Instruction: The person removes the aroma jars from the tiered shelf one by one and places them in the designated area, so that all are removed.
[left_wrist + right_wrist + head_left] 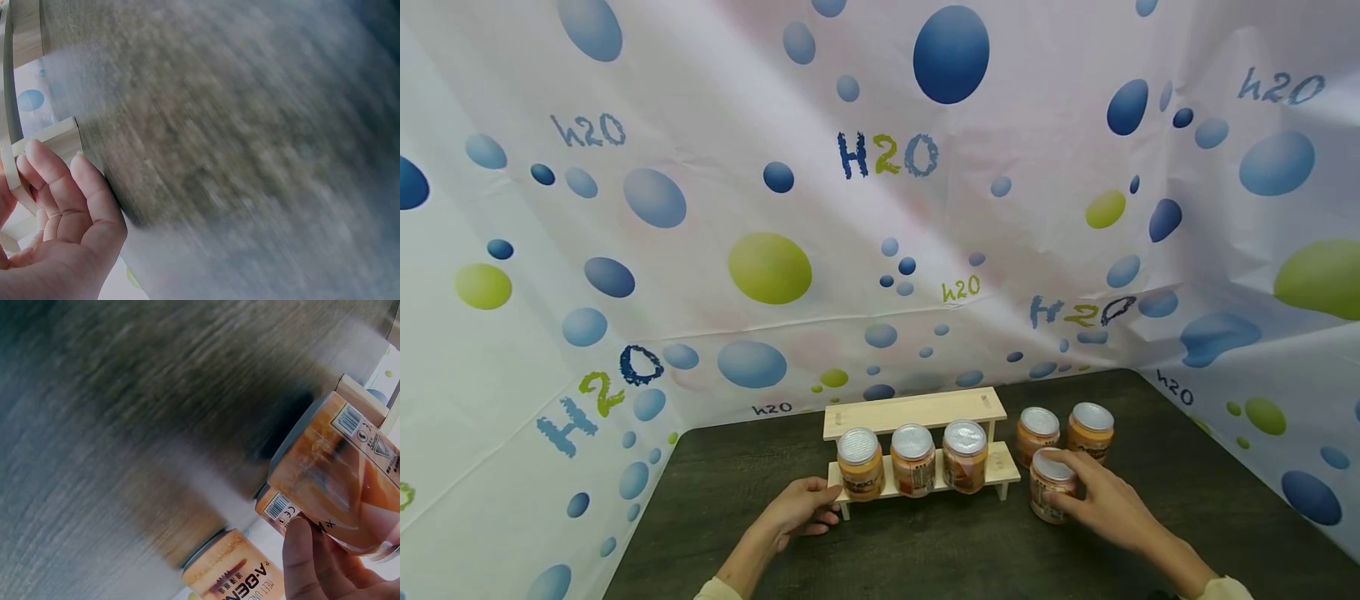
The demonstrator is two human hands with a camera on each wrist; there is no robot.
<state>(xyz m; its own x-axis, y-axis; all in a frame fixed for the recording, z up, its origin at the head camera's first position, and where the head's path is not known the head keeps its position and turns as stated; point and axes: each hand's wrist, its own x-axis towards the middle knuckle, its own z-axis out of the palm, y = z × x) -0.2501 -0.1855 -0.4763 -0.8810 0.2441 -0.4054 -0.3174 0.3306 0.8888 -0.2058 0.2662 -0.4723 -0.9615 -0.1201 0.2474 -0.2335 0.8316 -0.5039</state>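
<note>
A two-tier wooden rack [913, 415] stands on the dark table, with three orange-labelled jars with silver lids on its lower step: a left jar [861, 475], a middle jar [913, 471] and a right jar [965, 468]. My left hand [805, 508] holds the left end of that lower step, thumb on top and fingers below; the left wrist view shows the fingers at the board [47, 140]. To the right of the rack my right hand [1101, 496] grips another such jar [1051, 492], its fingers at the lid and side. In the right wrist view this jar [337, 469] appears large, close over the table.
Two more jars, one nearer the rack [1037, 433] and one farther right [1091, 429], stand behind the gripped jar. A white sheet [880, 208] with blue and green spots encloses the table [940, 550] at the back and sides.
</note>
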